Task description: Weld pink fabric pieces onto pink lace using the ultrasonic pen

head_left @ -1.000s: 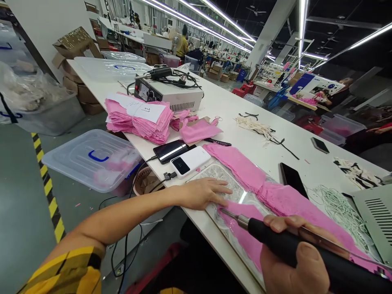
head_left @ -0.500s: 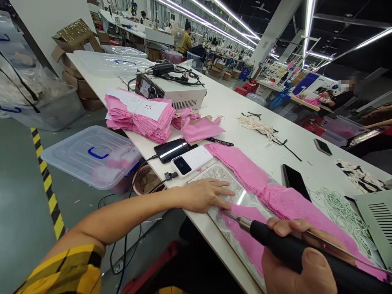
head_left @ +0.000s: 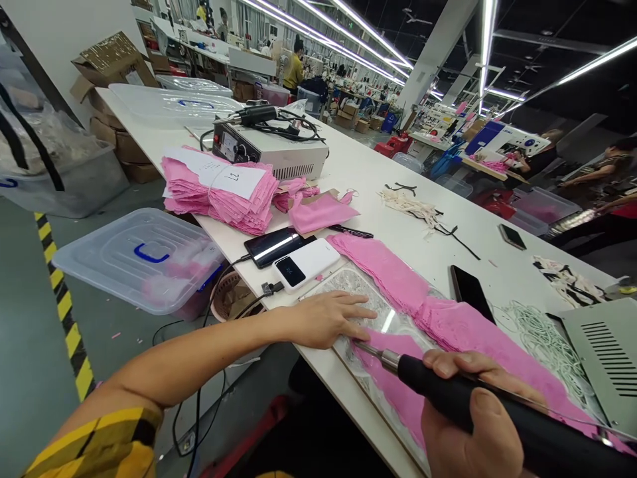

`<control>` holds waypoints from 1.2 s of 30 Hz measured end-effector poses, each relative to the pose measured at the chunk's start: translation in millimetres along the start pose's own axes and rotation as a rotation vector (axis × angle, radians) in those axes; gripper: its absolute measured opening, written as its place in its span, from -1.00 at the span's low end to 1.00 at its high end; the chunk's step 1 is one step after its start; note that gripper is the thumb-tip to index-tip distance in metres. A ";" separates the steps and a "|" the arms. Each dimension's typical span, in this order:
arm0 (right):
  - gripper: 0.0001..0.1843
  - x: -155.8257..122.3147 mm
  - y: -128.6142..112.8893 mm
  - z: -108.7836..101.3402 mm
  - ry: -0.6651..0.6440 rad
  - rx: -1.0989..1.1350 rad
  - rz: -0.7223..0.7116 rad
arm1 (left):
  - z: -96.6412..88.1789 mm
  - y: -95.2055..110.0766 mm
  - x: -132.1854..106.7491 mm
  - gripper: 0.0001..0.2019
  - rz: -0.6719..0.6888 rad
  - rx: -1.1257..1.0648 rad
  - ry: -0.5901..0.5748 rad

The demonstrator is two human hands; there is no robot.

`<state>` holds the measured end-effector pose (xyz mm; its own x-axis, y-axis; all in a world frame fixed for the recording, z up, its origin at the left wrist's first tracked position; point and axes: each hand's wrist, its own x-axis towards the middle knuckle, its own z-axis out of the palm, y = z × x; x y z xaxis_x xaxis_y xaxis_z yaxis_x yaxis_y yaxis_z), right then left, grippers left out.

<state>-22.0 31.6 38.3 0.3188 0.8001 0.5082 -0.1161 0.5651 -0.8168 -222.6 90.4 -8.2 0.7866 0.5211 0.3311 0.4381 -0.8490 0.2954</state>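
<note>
My left hand (head_left: 331, 322) lies flat with fingers spread on a clear patterned plate (head_left: 365, 292), its fingertips at the upper end of a thin pink fabric piece (head_left: 398, 382). My right hand (head_left: 472, 418) is wrapped round a black-handled handpiece (head_left: 438, 385) with a slim metal tip. That tip touches the fabric's upper edge, close to my left index finger. Beyond the plate lies a long stack of pink fabric pieces (head_left: 462, 325). Part of the fabric is hidden under the handpiece and my right hand.
A white power bank (head_left: 316, 255) and a phone (head_left: 271, 245) lie beyond my left hand. Farther back are a bundled pink stack (head_left: 223, 199) and a control box (head_left: 298, 156) carrying another handpiece. Pale green cord (head_left: 540, 338) and a green vented box (head_left: 604, 358) are right.
The whole scene has shifted slightly left in view. My left hand stays flat, and the handpiece tip remains at the fabric's edge beside it.
</note>
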 end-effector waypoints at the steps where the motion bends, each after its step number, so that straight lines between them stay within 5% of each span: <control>1: -0.86 0.1 -0.6 1.3 0.005 0.007 0.002 | 0.6 -0.2 -0.2 -0.54 -0.003 0.008 0.000; 6: -0.86 8.6 -11.4 -8.2 0.109 0.085 0.032 | 2.2 -2.4 -3.7 -0.51 0.002 0.009 0.030; 12: -0.84 30.7 -37.0 -71.4 0.319 -0.055 -0.073 | -2.5 3.2 -2.1 -0.63 0.044 -0.017 0.234; 17: -0.82 43.5 -49.5 -123.9 0.509 -0.134 -0.111 | 12.1 34.6 25.5 -0.69 0.164 0.012 0.248; 21: -0.81 48.3 -51.6 -145.9 0.535 -0.159 -0.141 | 39.4 66.7 60.4 -0.75 0.225 0.008 0.283; 27: -0.81 49.6 -48.0 -158.5 0.484 -0.134 -0.077 | 61.7 97.1 99.7 -0.71 0.170 0.118 0.161; 36: -0.81 46.9 -42.8 -169.6 0.429 -0.068 -0.019 | 64.8 103.4 102.6 -0.49 0.116 0.122 -0.074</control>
<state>157.4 10.9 50.7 0.6840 0.6257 0.3751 -0.0494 0.5527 -0.8319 -68.4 50.4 -1.8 0.8628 0.4152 0.2883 0.3887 -0.9096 0.1468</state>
